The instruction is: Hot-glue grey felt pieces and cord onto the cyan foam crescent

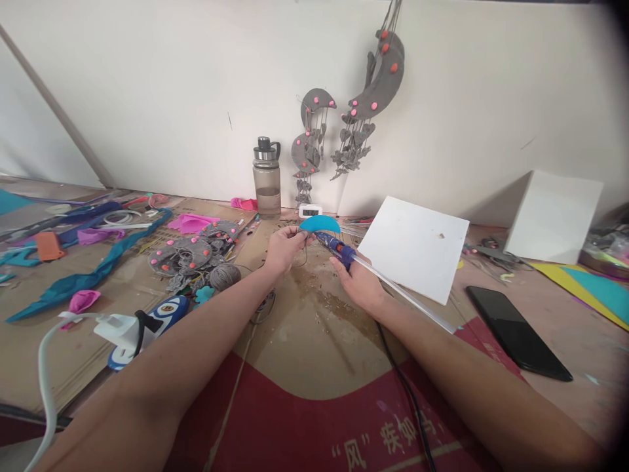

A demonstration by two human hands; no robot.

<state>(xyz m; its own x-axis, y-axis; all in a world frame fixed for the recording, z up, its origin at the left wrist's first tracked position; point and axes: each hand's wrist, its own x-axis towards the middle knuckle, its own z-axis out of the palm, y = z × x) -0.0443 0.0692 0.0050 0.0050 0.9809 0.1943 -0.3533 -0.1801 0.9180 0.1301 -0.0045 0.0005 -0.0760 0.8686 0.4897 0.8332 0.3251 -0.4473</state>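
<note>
My right hand (361, 282) is wrapped round a blue hot glue gun (339, 250), with a long clear glue stick (417, 303) sticking out of its back. The gun's nozzle points left, at the lower edge of a blue crescent-shaped piece (322, 225). Pinched in my left hand (285, 246) is the left end of that piece, and a thin grey yarn hangs below the fingers. The yarn trails toward a grey yarn ball (225, 276) on the cardboard. Whether the nozzle touches the piece I cannot tell.
A water bottle (266, 183) and a small digital clock (310, 211) stand by the wall, where grey moon ornaments (383, 85) hang. White board (413, 249) and phone (515, 331) lie right. Left are felt scraps (93, 262), grey decorated moons (181, 255) and a power strip (170, 311).
</note>
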